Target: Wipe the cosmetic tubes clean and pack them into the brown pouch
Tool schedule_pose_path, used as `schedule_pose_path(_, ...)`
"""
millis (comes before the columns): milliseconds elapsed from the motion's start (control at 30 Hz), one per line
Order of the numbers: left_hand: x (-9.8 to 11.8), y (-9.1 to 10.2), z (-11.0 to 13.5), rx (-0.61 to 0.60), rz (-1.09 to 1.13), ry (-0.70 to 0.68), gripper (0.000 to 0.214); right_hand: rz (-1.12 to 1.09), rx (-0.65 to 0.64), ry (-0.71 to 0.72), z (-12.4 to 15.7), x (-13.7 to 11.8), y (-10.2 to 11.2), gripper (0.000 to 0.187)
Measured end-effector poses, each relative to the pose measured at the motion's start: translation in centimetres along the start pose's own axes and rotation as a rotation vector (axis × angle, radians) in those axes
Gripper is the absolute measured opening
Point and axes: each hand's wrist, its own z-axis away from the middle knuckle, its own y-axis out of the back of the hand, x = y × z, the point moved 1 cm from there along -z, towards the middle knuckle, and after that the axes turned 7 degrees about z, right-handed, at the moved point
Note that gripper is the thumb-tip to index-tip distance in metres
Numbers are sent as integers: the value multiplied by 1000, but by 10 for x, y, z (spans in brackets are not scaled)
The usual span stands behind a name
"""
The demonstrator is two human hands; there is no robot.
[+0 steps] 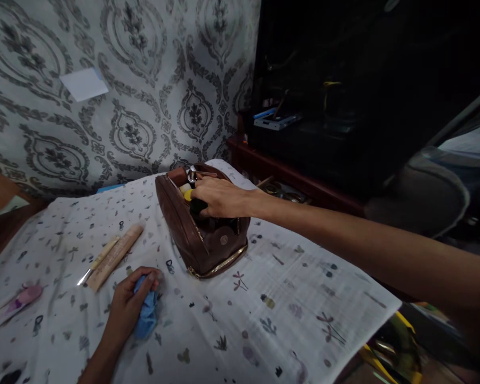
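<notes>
A brown leather pouch [208,240] stands open on the white patterned cloth [264,314], with small bottles and a yellow item showing in its top. My right hand [220,196] reaches into the open top, fingers closed round a dark item [198,207] that I cannot make out. Nearer to me, my left hand [130,304] rests on the cloth with its fingers wrapped round a crumpled blue cloth [147,317].
Two beige tubes [112,257] lie left of the pouch and a pink tube [22,298] lies at the far left. A patterned wall rises behind. A dark wooden cabinet [288,173] with clutter stands to the right. The table edge drops off at the lower right.
</notes>
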Motion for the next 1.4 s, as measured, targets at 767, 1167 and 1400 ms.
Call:
schedule_pose_path(767,-15,9,-3,-14,-103,31,47,-45,231,80,18,-7,-7,11)
schedule_pose_path(1167,-4,5,-3,15,-135,20,41,-266,648,151,109,-34,-54,26)
schedule_pose_path(1400,-2,3,-4,24,-101,34,38,-351,807,105,121,-41,-75,29)
